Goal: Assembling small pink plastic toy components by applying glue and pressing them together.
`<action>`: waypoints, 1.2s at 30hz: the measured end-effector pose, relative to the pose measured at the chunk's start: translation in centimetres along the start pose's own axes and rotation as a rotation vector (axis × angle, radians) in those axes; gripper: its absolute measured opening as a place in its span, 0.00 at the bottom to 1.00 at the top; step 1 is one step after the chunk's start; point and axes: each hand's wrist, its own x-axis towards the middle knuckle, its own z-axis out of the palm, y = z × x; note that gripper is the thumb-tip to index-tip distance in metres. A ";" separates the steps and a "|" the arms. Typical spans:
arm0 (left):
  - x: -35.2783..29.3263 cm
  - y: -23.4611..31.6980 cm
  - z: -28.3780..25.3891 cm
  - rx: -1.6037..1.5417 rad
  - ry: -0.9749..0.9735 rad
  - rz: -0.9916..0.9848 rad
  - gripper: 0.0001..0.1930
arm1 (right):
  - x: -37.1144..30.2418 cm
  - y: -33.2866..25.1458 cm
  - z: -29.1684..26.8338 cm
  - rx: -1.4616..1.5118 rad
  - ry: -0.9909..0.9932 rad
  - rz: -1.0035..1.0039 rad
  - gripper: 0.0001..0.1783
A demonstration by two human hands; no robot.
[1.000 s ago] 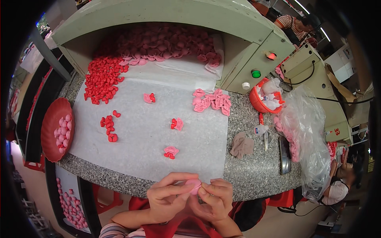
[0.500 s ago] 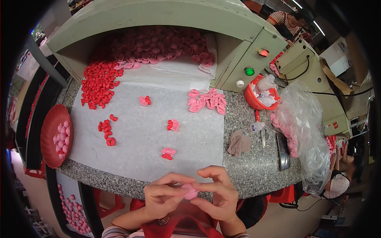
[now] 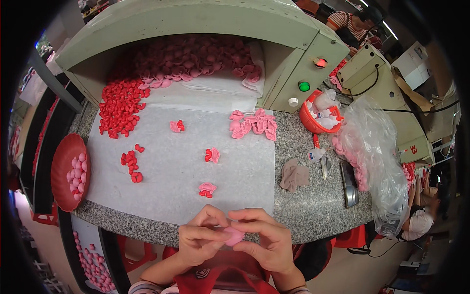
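Close to the front edge of the table, both my hands hold one small, rounded pink piece (image 3: 235,237). My left hand (image 3: 201,238) pinches it from the left, and my right hand (image 3: 268,241) has its fingers and thumb on the right side. Ahead on the white paper (image 3: 161,161) lie three joined pink-and-red pieces, the nearest pink-and-red piece (image 3: 207,189) just beyond my hands. Several loose red bean-shaped pieces (image 3: 131,161) lie left of these. A cluster of flat pink pieces (image 3: 254,125) rests at the paper's right.
A pale green metal housing (image 3: 196,22) arches over heaped pink pieces (image 3: 196,59) and red pieces (image 3: 120,110). At left stands a red bowl (image 3: 59,169) with pink balls. To the right are an orange basket (image 3: 309,120) of bottles, a cloth (image 3: 294,175), a phone (image 3: 349,183) and a plastic bag (image 3: 379,161).
My right fingers have shifted left and curled over the top of the pink piece. Both hands stay in nearly the same place, and the pieces on the paper have not moved.
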 end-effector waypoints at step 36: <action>-0.5 -1.1 0.3 -0.114 0.128 -0.126 0.08 | -0.1 -0.1 0.6 -0.529 0.157 -0.234 0.21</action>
